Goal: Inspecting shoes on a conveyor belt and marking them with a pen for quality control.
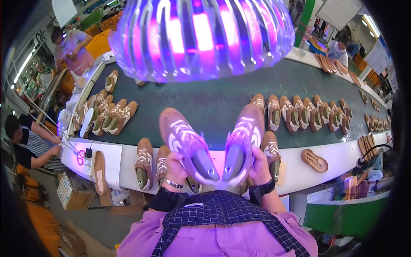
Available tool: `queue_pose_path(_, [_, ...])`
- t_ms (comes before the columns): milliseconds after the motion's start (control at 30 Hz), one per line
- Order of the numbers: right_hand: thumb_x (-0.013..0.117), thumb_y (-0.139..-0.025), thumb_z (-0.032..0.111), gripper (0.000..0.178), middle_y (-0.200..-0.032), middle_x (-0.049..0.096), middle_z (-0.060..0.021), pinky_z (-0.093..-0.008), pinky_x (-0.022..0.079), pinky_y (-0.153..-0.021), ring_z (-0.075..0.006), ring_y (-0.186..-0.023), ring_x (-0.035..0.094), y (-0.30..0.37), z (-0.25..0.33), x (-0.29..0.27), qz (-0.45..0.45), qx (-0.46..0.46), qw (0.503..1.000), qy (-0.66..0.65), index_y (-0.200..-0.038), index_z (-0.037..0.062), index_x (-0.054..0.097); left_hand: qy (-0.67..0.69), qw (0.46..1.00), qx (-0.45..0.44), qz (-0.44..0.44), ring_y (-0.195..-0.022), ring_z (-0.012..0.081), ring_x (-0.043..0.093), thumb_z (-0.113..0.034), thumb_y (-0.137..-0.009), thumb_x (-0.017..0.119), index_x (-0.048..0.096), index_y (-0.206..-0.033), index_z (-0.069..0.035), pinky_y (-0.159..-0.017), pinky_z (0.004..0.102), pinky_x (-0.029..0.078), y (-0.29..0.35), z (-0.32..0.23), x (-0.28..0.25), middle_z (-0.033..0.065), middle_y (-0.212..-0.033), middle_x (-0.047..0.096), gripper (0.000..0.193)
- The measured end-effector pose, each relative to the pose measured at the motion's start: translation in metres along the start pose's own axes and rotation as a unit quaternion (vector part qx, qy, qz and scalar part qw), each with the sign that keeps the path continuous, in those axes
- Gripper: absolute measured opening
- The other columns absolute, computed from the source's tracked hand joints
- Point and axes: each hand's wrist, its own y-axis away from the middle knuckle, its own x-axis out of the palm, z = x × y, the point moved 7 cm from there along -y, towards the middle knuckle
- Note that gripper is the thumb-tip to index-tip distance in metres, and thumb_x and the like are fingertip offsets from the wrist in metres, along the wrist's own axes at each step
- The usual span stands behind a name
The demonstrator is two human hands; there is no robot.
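A brown sneaker with white laces is gripped along its outer side by my left hand. My right hand holds its matching brown sneaker the same way. Both shoes are raised over the white table edge, toes pointing away from me and tilted apart, heels close together. Dark grey shoe lasts fill their openings. Purple light falls on them from the ribbed lamp above. Beside my left hand stands another sneaker; beside my right, one more sneaker stands behind the wrist.
A dark green conveyor belt carries rows of sneakers at left and right. A loose sole lies on the white ledge; another sole rests at left. Co-workers sit around the line. A cable arm bends in at right.
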Motion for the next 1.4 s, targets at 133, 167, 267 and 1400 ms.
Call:
queue_pose_path(133, [0.059,-0.089,0.021,0.049,-0.124,0.055,-0.0105,-0.042,0.042,-0.101,-0.0255,-0.116,0.053,-0.003,0.02,-0.001,-0.057,-0.114,0.992,-0.006,-0.131,0.0023,0.043,-0.004,0.993,0.066,-0.097,-0.112,0.026,0.055,-0.02,-0.079,0.059,0.05,-0.123,-0.003,-0.101,0.041,0.042,-0.002,-0.004,-0.015,0.0117,-0.118,0.058,0.048])
queue_pose_path(167, [0.061,-0.089,0.022,0.049,-0.125,0.055,-0.0097,-0.0424,0.042,-0.1,-0.0251,-0.115,0.053,-0.001,0.022,-0.001,-0.069,-0.13,0.989,0.012,-0.131,0.004,0.043,0.0,0.993,0.066,-0.095,-0.111,0.0233,0.056,-0.024,-0.084,0.06,0.051,-0.122,-0.005,-0.098,0.0401,0.044,-0.002,-0.002,-0.018,0.0079,-0.117,0.059,0.043])
queue_pose_path(267, [0.06,-0.089,0.022,0.048,-0.125,0.055,-0.0096,-0.0438,0.044,-0.098,-0.0243,-0.115,0.054,0.0,0.014,0.0,-0.08,-0.12,0.99,0.006,-0.131,0.0049,0.044,0.027,0.986,0.071,-0.15,-0.109,0.0222,0.057,-0.025,-0.084,0.059,0.053,-0.12,-0.006,-0.097,0.039,0.045,-0.004,0.007,-0.032,0.0058,-0.116,0.06,0.041])
queue_pose_path(1400, [0.054,-0.093,0.022,0.037,-0.12,0.057,-0.0106,-0.0395,0.044,-0.098,-0.0222,-0.11,0.056,0.01,-0.013,-0.014,-0.169,-0.102,0.98,-0.016,-0.123,0.0028,0.049,-0.056,0.97,0.055,-0.231,-0.095,0.0168,0.06,-0.033,-0.089,0.054,0.058,-0.108,-0.009,-0.08,0.0327,0.05,-0.007,0.02,-0.055,0.0015,-0.102,0.064,0.031])
